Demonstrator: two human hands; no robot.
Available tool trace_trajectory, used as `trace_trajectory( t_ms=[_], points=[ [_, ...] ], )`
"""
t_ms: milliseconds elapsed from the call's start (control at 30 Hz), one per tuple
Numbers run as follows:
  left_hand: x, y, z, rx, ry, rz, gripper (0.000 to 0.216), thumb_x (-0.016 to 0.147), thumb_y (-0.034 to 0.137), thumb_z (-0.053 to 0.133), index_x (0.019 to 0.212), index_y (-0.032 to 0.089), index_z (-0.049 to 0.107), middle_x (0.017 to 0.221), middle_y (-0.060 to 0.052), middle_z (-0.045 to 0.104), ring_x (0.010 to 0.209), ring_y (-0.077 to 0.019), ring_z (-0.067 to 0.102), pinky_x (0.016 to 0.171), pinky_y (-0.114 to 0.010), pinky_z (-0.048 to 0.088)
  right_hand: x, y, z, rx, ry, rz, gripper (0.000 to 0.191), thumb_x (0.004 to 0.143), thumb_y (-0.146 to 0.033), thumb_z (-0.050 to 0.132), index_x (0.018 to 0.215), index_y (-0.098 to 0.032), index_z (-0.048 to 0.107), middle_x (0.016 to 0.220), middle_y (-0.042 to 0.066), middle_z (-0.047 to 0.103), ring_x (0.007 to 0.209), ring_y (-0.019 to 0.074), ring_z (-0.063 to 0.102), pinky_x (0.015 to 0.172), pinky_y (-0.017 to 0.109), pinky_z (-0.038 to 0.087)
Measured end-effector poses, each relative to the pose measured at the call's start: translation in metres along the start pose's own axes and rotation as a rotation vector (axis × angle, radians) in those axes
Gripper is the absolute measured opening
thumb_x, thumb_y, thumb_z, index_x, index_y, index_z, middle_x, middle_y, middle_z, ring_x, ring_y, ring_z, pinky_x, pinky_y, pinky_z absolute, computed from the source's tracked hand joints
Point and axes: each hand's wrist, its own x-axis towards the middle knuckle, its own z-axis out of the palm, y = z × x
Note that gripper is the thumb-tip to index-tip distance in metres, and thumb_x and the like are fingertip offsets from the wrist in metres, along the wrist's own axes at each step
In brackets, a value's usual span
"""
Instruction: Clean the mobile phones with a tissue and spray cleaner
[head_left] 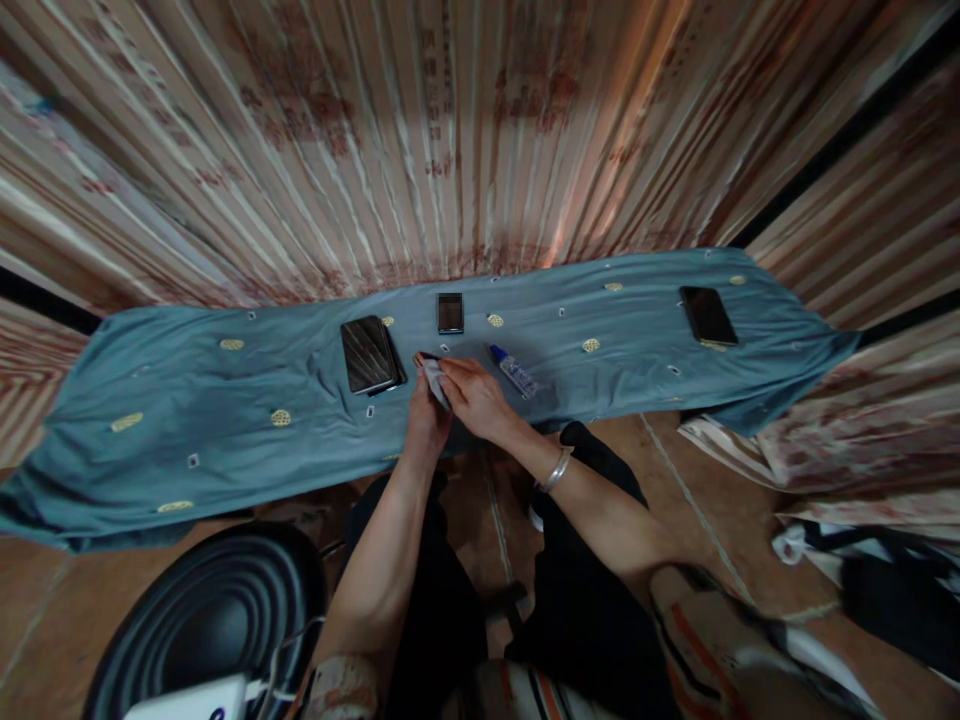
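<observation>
1. In the head view, we are finding a small dark item (427, 356) between the person's hands, over the near part of the blue bench cover (555, 365).
2. We are seeing only its far end, which is protruding beyond the fingers on the side away from the person. The hands and a pale cloth (436, 384) are hiding the rest, so we are not confirming its long axis.
3. The left hand (427, 412) is curling narrowly around the item.
4. The right hand (474, 396) is holding the pale cloth in drawn-together fingers, against the item.
5. We are noting a clear bottle (517, 377) lying just right of the hands; its blue cap is pointing away and leftward, its long axis running diagonally.
6. We are recording stacked phones (368, 355) to the left, a small device (450, 313) beyond the hands, and a dark phone (708, 315) lying well apart at right.
</observation>
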Motion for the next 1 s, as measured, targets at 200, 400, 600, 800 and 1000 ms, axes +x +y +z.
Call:
trace_trajectory(
  t_ms=[200, 400, 600, 800, 1000],
  points=[
    [-0.006, 0.004, 0.001, 0.037, -0.008, -0.127, 0.045, 0.106, 0.035, 0.033, 0.099, 0.020, 0.074, 0.090, -0.004, 0.077, 0.098, -0.0156, 0.073, 0.093, -0.027, 0.057, 0.004, 0.005, 0.007, 0.037, 0.060, 0.087, 0.042, 0.100, -0.027, 0.050, 0.139, -0.015, 0.059, 0.139, 0.015, 0.066, 0.131, 0.0266, 0.060, 0.114, 0.044, 0.047],
    [0.001, 0.009, 0.000, -0.028, -0.024, -0.078, 0.042, 0.107, 0.028, 0.032, 0.103, 0.019, 0.072, 0.078, 0.000, 0.073, 0.070, -0.0098, 0.068, 0.079, -0.018, 0.056, -0.006, -0.005, 0.014, 0.076, 0.071, -0.002, 0.046, 0.100, -0.029, 0.051, 0.144, -0.014, 0.052, 0.151, 0.017, 0.055, 0.144, 0.0246, 0.049, 0.122, 0.044, 0.040],
    [0.011, 0.017, -0.008, 0.014, -0.035, -0.103, 0.036, 0.105, 0.029, 0.037, 0.111, 0.017, 0.071, 0.078, 0.001, 0.070, 0.068, -0.0092, 0.066, 0.082, -0.017, 0.054, -0.011, -0.010, 0.018, 0.058, 0.003, -0.090, 0.037, 0.102, -0.020, 0.045, 0.132, -0.016, 0.065, 0.141, 0.014, 0.063, 0.136, 0.0246, 0.056, 0.120, 0.045, 0.043],
    [-0.007, 0.019, 0.001, 0.064, 0.045, -0.100, 0.041, 0.106, 0.026, 0.031, 0.122, 0.019, 0.068, 0.101, -0.004, 0.076, 0.093, -0.0112, 0.071, 0.096, -0.020, 0.052, -0.007, -0.007, 0.018, 0.030, -0.025, -0.041, 0.046, 0.101, -0.017, 0.043, 0.145, -0.016, 0.056, 0.151, 0.015, 0.055, 0.145, 0.0258, 0.047, 0.123, 0.047, 0.039],
    [-0.016, 0.021, 0.005, 0.055, 0.074, -0.186, 0.035, 0.103, 0.026, 0.036, 0.106, 0.019, 0.070, 0.089, -0.002, 0.075, 0.092, -0.0116, 0.071, 0.090, -0.020, 0.053, 0.003, -0.002, 0.014, -0.009, -0.026, -0.032, 0.046, 0.102, -0.018, 0.040, 0.145, -0.016, 0.055, 0.149, 0.015, 0.057, 0.143, 0.0224, 0.049, 0.123, 0.046, 0.039]
  ],
)
